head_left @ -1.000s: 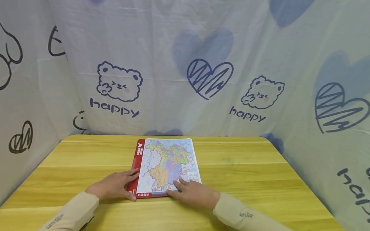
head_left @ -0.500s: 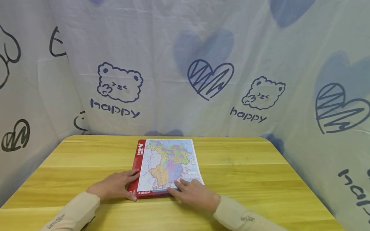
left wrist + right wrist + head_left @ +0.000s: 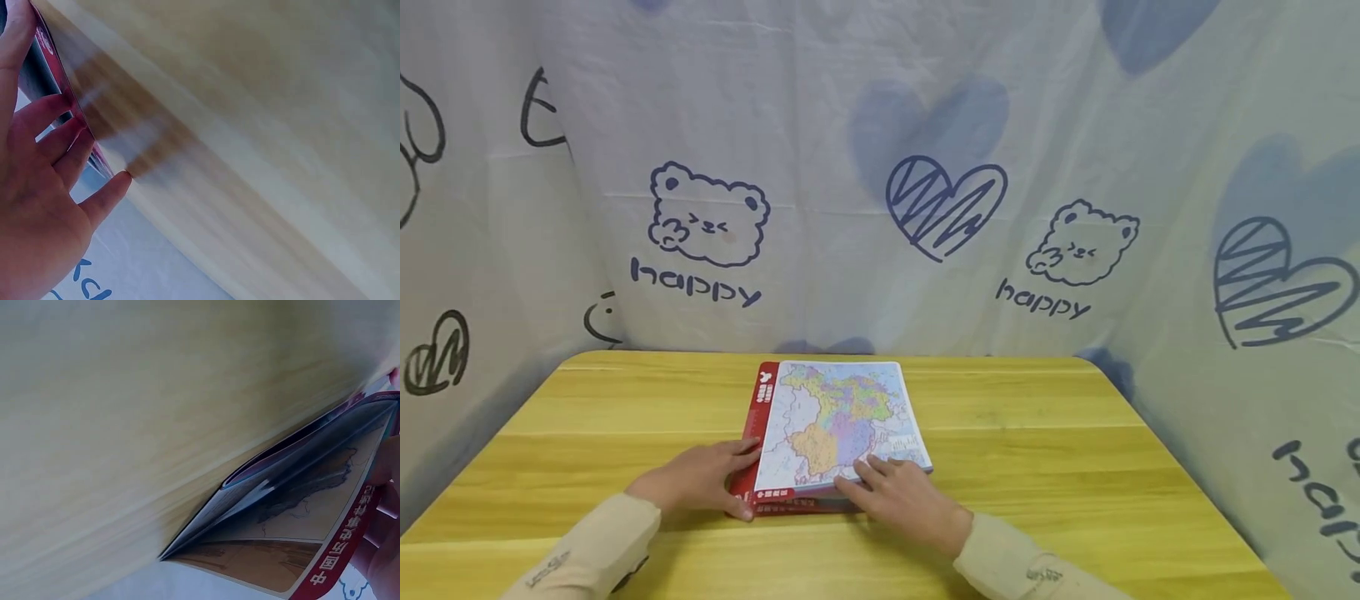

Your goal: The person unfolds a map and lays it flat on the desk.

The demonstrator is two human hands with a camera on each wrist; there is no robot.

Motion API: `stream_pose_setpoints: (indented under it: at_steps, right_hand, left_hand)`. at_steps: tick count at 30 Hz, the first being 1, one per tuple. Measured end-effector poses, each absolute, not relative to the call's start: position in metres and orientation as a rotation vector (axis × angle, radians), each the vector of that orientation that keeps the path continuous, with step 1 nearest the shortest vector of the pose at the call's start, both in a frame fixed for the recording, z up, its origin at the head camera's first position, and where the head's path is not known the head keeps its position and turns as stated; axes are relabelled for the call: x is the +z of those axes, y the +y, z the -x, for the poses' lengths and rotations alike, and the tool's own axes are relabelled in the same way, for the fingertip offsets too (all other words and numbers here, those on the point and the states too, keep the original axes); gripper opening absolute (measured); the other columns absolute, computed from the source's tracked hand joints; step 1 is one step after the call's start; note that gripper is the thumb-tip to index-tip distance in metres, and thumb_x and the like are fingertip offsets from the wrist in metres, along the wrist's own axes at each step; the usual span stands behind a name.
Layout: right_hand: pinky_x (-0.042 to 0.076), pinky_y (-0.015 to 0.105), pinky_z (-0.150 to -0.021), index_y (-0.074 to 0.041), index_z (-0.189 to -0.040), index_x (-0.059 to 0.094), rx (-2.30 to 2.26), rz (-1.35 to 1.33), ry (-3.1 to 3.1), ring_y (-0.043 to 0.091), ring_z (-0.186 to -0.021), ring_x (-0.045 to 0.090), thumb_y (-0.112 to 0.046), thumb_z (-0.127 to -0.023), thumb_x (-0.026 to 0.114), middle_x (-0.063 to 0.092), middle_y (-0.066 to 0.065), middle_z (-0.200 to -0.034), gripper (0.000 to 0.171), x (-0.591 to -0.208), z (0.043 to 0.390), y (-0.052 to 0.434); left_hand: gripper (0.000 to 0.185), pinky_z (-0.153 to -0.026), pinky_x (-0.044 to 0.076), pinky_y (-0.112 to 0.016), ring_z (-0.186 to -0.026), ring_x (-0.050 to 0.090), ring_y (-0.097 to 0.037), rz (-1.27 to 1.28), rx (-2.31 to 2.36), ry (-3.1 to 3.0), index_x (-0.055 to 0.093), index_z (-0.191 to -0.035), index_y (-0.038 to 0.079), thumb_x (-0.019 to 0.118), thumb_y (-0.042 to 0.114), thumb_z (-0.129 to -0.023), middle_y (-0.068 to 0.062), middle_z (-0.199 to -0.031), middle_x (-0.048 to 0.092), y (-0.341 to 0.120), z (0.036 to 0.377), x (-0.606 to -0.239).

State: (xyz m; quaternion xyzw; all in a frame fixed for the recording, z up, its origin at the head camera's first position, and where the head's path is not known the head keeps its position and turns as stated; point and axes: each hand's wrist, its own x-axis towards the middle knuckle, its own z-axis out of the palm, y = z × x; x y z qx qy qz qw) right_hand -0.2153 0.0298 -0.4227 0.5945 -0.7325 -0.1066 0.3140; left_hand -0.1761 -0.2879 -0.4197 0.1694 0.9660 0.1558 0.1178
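- A thin map book (image 3: 831,429) is seen lying flat on the yellow wooden table (image 3: 1060,450), near the middle and toward the near edge, with its long side running away from the person.
- Its cover is printed with a map in patches of green, orange, purple and pale blue on a white ground, and a red strip with white characters runs along the left side and the near edge.
- The near right corner of the cover is lifted a little from the pages beneath; in the right wrist view (image 3: 294,506) several thin, glossy leaves are seen fanned apart there, with the red band along the bottom.
- The left hand (image 3: 696,482) is laid flat on the table against the red left edge of the book, fingers straight and slightly spread; in the left wrist view its fingertips (image 3: 59,106) are seen touching that red edge.
- The right hand (image 3: 904,500) is placed on the near right corner, fingers loosely bent over the cover; whether the thumb is tucked under the lifted cover cannot be told.
- Both forearms are covered by beige sleeves (image 3: 587,546).
- A pale cloth (image 3: 865,167) printed with bears, hearts and the word "happy" is hung behind and beside the table.
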Motion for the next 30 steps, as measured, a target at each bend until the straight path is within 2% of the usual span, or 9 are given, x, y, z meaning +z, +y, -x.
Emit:
stream_pose_setpoints:
  at_steps: [6,12,17,22,25,30]
  right_hand:
    - [0.054,0.022,-0.057,-0.022,-0.12,0.065,-0.266,-1.508,-1.881,0.014,-0.089,0.068,-0.01,-0.082,0.074,0.069,0.001,-0.106,0.04,-0.419,0.217,0.03]
    - [0.056,0.026,-0.065,-0.021,-0.117,0.068,-0.174,-1.49,-1.897,0.016,-0.09,0.069,-0.01,-0.084,0.071,0.069,0.002,-0.105,0.035,-0.411,0.221,0.03]
    - [0.056,0.025,-0.067,-0.023,-0.111,0.071,-0.154,-1.446,-1.874,0.015,-0.087,0.069,-0.013,-0.086,0.069,0.07,0.001,-0.102,0.028,-0.4,0.223,0.029]
    - [0.057,0.027,-0.069,-0.023,-0.108,0.072,-0.116,-1.424,-1.848,0.016,-0.086,0.069,-0.012,-0.081,0.075,0.07,0.002,-0.1,0.029,-0.387,0.226,0.031]
    - [0.057,0.028,-0.07,-0.021,-0.107,0.072,-0.098,-1.421,-1.833,0.018,-0.086,0.069,-0.012,-0.08,0.073,0.07,0.003,-0.1,0.028,-0.378,0.228,0.033]
    - [0.057,0.03,-0.071,-0.019,-0.105,0.073,-0.068,-1.404,-1.777,0.02,-0.086,0.07,-0.013,-0.094,0.056,0.07,0.004,-0.098,0.021,-0.364,0.233,0.038]
  left_hand:
    - [0.098,-0.1,0.035,-0.062,-0.128,0.039,-0.048,-0.504,0.456,2.832,0.047,-0.14,-0.003,0.078,0.057,-0.069,-0.026,-0.145,0.039,-0.288,0.178,-0.419]
    - [0.095,-0.1,0.035,-0.062,-0.128,0.04,-0.049,-0.514,0.471,2.832,0.048,-0.139,-0.003,0.077,0.056,-0.071,-0.026,-0.145,0.04,-0.29,0.177,-0.419]
    - [0.094,-0.1,0.035,-0.061,-0.127,0.04,-0.048,-0.54,0.466,2.837,0.047,-0.14,-0.004,0.077,0.055,-0.072,-0.026,-0.145,0.04,-0.292,0.178,-0.42]
    - [0.094,-0.101,0.034,-0.062,-0.128,0.039,-0.049,-0.54,0.482,2.829,0.046,-0.14,-0.004,0.076,0.055,-0.073,-0.027,-0.145,0.038,-0.294,0.178,-0.421]
    - [0.094,-0.101,0.034,-0.062,-0.128,0.039,-0.049,-0.547,0.487,2.829,0.046,-0.141,-0.003,0.076,0.055,-0.074,-0.027,-0.146,0.038,-0.294,0.178,-0.421]
    - [0.093,-0.101,0.034,-0.062,-0.128,0.04,-0.049,-0.563,0.478,2.835,0.046,-0.141,-0.003,0.075,0.055,-0.074,-0.026,-0.146,0.038,-0.295,0.178,-0.421]
